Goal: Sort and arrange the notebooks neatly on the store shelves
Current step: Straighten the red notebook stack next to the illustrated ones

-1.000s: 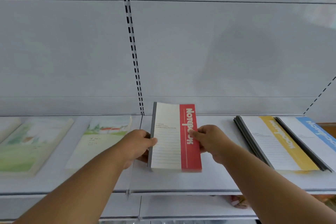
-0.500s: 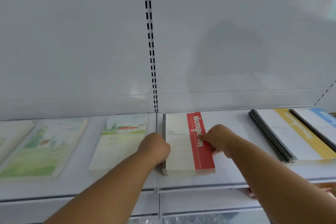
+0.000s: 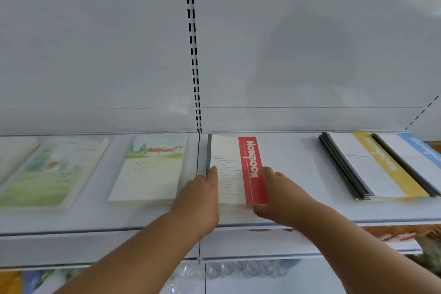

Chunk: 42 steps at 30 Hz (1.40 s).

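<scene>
1. Head view: red-striped notebook stack (image 3: 235,169) flat on the white shelf (image 3: 298,212), just right of the slotted upright (image 3: 193,55).
2. Left hand (image 3: 198,194) and right hand (image 3: 274,192) apart, fingers straight, flanking the stack's sides.
3. Press evenly inward; square edges flush.

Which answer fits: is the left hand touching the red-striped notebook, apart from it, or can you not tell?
Touching. The head view shows the left hand lying along the grey spine edge of the red-striped notebook, fingertip on its cover.
</scene>
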Tool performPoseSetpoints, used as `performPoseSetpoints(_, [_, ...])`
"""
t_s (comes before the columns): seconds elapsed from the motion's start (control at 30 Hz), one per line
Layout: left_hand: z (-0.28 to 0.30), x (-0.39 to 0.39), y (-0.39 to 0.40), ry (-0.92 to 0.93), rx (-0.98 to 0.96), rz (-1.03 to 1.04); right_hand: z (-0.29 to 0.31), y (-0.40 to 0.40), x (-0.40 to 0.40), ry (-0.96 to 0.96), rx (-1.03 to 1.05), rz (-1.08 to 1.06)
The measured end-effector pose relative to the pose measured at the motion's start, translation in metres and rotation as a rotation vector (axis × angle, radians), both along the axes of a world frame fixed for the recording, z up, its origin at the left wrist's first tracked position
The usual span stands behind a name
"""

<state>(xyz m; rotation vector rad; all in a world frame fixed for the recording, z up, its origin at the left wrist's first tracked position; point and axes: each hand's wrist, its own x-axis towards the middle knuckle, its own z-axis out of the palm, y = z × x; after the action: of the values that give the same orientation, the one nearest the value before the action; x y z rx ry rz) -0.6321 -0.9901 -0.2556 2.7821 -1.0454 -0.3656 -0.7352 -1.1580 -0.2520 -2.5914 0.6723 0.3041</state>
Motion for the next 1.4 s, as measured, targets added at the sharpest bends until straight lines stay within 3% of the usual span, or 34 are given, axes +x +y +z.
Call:
performPoseSetpoints(0.37, [0.001, -0.01, -0.003, -0.07, 0.02, 0.013, -0.008, 0.008, 0.002, 0.011, -0.089, 0.012])
performPoseSetpoints(1.03, [0.011, 0.005, -0.002, -0.007, 0.098, -0.082, 0.01, 0.015, 0.001, 0.063, -0.139, 0.064])
performPoseSetpoints(1.2, [0.034, 0.013, 0.002, 0.266, 0.011, -0.063, 0.026, -0.003, 0.001, 0.142, -0.019, 0.118])
performPoseSetpoints(1.3, [0.057, 0.023, -0.006, 0.327, -0.077, 0.023, 0.031, -0.026, 0.008, 0.116, 0.091, -0.04])
performPoseSetpoints(1.4, [0.05, 0.042, -0.024, 0.32, -0.142, 0.229, 0.015, -0.037, 0.026, -0.111, 0.298, -0.357])
